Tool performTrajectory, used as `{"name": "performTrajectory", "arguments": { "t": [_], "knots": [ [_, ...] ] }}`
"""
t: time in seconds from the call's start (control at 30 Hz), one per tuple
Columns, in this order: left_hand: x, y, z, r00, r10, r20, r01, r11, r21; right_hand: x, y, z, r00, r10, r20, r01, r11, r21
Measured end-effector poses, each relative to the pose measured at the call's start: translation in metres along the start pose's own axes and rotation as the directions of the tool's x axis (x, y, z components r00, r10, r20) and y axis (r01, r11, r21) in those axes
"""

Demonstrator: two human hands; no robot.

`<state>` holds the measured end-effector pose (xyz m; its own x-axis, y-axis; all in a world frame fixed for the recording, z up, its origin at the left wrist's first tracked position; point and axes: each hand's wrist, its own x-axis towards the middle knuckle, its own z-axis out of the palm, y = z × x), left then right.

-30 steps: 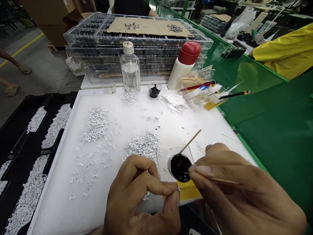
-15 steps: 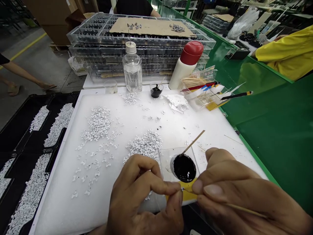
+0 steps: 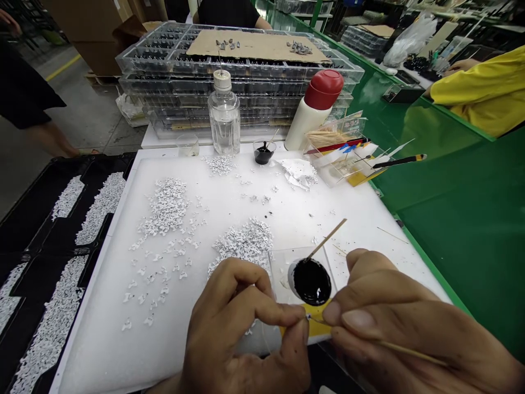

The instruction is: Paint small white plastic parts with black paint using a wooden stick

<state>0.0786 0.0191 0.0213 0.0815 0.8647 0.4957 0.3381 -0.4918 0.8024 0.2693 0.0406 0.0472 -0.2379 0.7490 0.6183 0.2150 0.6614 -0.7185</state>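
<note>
My left hand (image 3: 241, 334) pinches a tiny white part (image 3: 307, 316) between thumb and forefinger at the near edge of the white board (image 3: 102, 339). My right hand (image 3: 410, 334) grips a thin wooden stick (image 3: 410, 353) whose tip touches that part. Just behind my fingers sits a small cup of black paint (image 3: 311, 282) with a second stick (image 3: 328, 239) leaning in it. Heaps of small white parts (image 3: 246, 243) lie spread over the board.
At the back stand a clear bottle (image 3: 223, 117), a white bottle with a red cap (image 3: 314, 106), a small black paint cup (image 3: 263, 152), a box of sticks (image 3: 332, 139) and stacked clear trays (image 3: 241, 82). Black trays of white parts (image 3: 49, 257) lie left. A person in yellow (image 3: 479, 90) sits right.
My right hand drew the stick tip back from the black paint cup to the part pinched in my left hand. A person on the left walked closer.
</note>
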Motion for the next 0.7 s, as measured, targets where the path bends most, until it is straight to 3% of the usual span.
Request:
{"name": "performTrajectory", "arguments": {
  "t": [0.7],
  "knots": [
    [-0.0004, -0.0006, 0.0001, 1.000, 0.007, -0.001, -0.007, 1.000, -0.003, -0.0019, -0.0018, -0.0006, 0.999, 0.014, 0.039, -0.014, 1.000, -0.002]
  ]
}}
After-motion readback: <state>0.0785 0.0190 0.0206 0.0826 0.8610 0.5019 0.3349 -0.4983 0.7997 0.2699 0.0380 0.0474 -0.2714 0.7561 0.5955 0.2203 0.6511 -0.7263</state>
